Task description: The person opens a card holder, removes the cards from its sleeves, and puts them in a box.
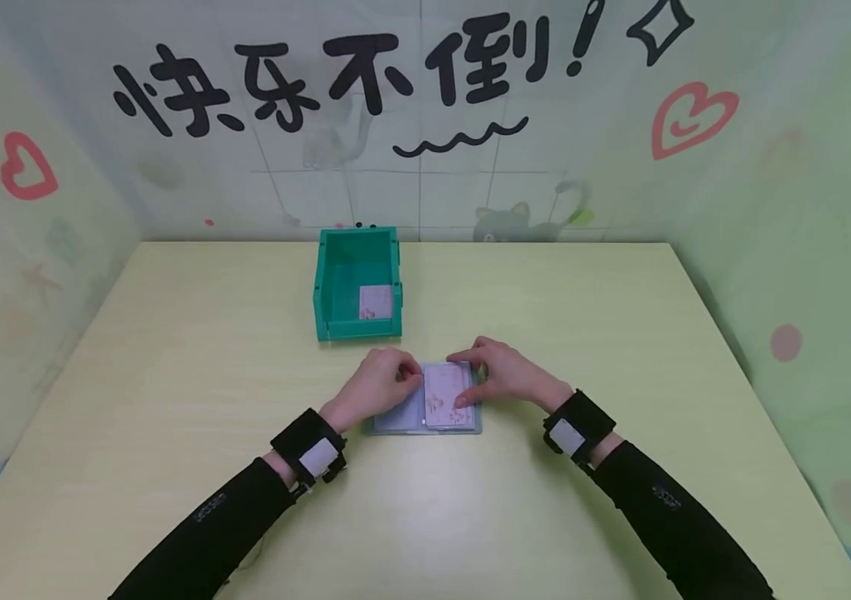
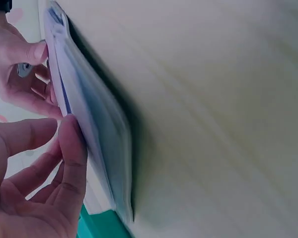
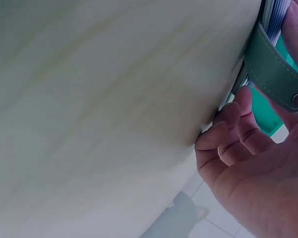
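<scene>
A small card album (image 1: 398, 419) lies open on the table, with clear-looking pages. On its right side shows a pale pink card (image 1: 440, 396) with a floral print. My left hand (image 1: 380, 383) is over the left page, a fingertip touching the page edge near the middle; in the left wrist view thumb and forefinger stand apart. My right hand (image 1: 511, 373) rests at the right side, thumb on the right page and forefinger at the top edge. Its other fingers bend beside the cover in the right wrist view, near a green strap (image 3: 275, 72) with a metal snap.
Behind the album stands a green plastic bin (image 1: 359, 330) with another pink card (image 1: 376, 302) inside. The light wooden table (image 1: 192, 350) reaches a printed backdrop (image 1: 335, 183) at the back and sides. A black band (image 1: 308, 446) circles each wrist.
</scene>
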Available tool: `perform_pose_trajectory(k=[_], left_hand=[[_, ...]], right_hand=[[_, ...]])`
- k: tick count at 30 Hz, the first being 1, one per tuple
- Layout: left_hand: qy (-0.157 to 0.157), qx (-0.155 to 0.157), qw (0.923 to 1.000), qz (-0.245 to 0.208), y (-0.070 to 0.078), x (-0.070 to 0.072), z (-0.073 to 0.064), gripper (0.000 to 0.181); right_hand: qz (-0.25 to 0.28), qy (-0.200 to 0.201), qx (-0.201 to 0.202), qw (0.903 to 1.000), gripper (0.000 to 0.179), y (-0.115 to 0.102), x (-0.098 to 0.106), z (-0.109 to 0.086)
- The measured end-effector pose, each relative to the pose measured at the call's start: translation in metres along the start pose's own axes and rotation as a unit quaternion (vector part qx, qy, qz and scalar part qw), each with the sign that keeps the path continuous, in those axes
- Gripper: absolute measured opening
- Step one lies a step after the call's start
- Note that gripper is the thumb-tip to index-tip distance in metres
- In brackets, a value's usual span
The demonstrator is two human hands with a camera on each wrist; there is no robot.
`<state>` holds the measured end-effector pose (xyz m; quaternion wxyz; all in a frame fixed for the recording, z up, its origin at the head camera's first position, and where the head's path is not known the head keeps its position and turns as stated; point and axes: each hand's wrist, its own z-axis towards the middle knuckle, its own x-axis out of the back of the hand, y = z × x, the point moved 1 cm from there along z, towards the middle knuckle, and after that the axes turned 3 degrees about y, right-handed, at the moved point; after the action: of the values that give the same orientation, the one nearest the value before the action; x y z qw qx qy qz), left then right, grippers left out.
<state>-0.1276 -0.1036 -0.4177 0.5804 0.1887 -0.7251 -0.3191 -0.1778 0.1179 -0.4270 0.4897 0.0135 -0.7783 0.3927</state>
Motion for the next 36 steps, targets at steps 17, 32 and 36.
perform_pose_trajectory(k=[17,32,36], left_hand=[[-0.074,0.104,0.9810,-0.146,-0.004,-0.002,0.011,0.021],[-0.093,0.117,0.9730,-0.176,-0.007,-0.003,0.016,0.020],[-0.094,0.117,0.9736,-0.171,-0.006,-0.003,0.016,0.019]], right_hand=[[-0.030,0.006,0.011,0.9995,0.072,-0.003,-0.001,-0.001],[-0.037,0.007,0.011,0.9992,0.074,0.000,-0.003,0.001],[-0.040,0.005,0.007,0.9992,0.074,0.000,-0.003,0.001]])
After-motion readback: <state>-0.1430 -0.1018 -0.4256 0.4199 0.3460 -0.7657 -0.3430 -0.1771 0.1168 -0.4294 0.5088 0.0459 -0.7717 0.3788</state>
